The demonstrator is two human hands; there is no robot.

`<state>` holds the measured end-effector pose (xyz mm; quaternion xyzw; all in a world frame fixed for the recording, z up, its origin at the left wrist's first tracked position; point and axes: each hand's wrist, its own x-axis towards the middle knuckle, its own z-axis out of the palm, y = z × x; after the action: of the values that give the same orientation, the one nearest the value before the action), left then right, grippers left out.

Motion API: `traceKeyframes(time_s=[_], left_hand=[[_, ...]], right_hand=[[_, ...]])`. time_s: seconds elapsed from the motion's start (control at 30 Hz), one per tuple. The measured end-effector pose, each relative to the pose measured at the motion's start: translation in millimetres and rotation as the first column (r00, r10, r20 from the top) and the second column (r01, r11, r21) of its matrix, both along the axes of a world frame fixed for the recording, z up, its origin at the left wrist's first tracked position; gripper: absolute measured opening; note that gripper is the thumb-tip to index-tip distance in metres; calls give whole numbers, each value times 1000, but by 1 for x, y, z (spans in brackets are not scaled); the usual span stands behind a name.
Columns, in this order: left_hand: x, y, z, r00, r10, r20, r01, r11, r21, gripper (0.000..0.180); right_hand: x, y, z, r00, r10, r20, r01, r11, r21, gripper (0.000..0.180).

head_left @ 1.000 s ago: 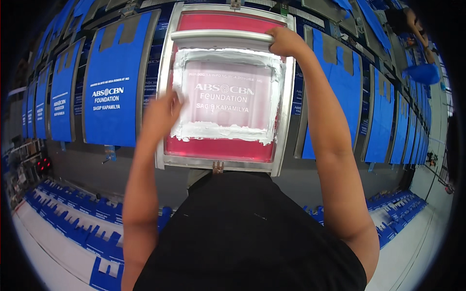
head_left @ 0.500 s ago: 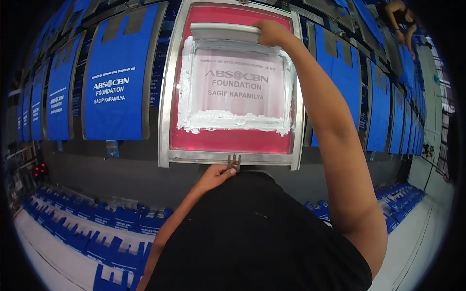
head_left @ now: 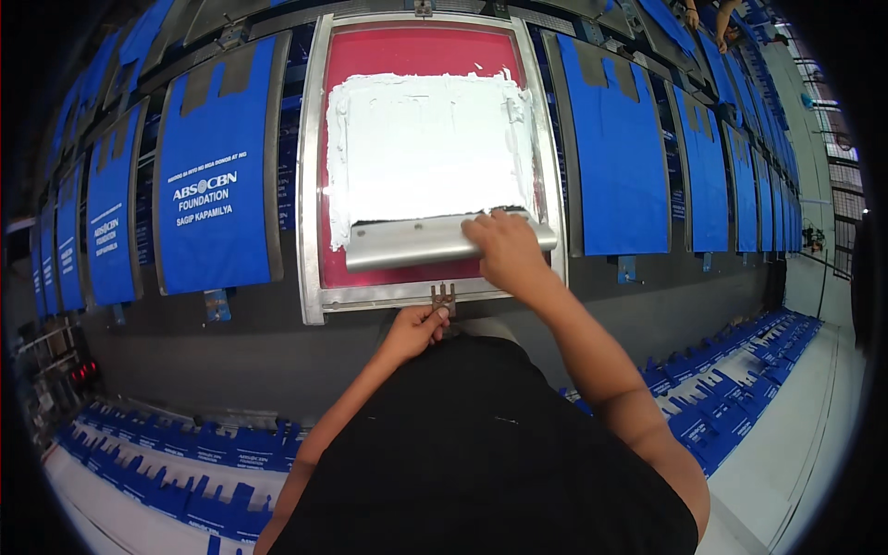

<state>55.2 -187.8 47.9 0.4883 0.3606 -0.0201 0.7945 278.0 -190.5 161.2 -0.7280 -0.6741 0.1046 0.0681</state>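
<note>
A screen-printing frame [head_left: 370,299] with pale metal bars and red mesh [head_left: 416,51] lies in front of me. Thick white ink [head_left: 425,139] coats a broad rectangle of the mesh, hiding any design under it. Close to the frame's near end, my right hand [head_left: 509,250] grips the right part of a wide metal squeegee [head_left: 407,242], which lies across the mesh at the ink's near edge. My left hand [head_left: 413,333] pinches a small pronged metal bracket [head_left: 443,296] at the middle of the near bar.
A printed blue bag [head_left: 213,120] lies on a board to the left; a plain blue bag [head_left: 615,166] lies to the right. Similar boards continue both ways. Blue bags [head_left: 740,398] in rows cover the floor behind me. Another person's hands [head_left: 721,28] show at the far right.
My right hand has drawn the squeegee from the far end of the mesh towards me. White ink now covers the lettering that showed before. My left hand stays on the bracket.
</note>
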Motion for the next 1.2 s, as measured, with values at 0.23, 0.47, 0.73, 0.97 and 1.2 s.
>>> traceKeyframes(time_s=[0.23,0.47,0.73,0.97,1.2], left_hand=[[8,-2,-9,943,-22,-332,80,983,163,40],[-16,48,56,914,189,-359,157,653,741,34],[-56,177,-21,769,623,-140,-380,623,684,50],[-6,99,36,756,653,-54,-446,574,687,53],[182,11,24,851,514,105,-445,600,665,52]], right_hand=[[42,12,12,999,-11,32,12,999,-33,43],[141,-7,-15,796,-332,-507,249,942,-226,33],[152,20,-53,250,-419,-873,420,859,-292,37],[211,-52,2,260,-416,-871,465,845,-265,35],[382,-195,20,300,-461,-835,608,767,-205,40]])
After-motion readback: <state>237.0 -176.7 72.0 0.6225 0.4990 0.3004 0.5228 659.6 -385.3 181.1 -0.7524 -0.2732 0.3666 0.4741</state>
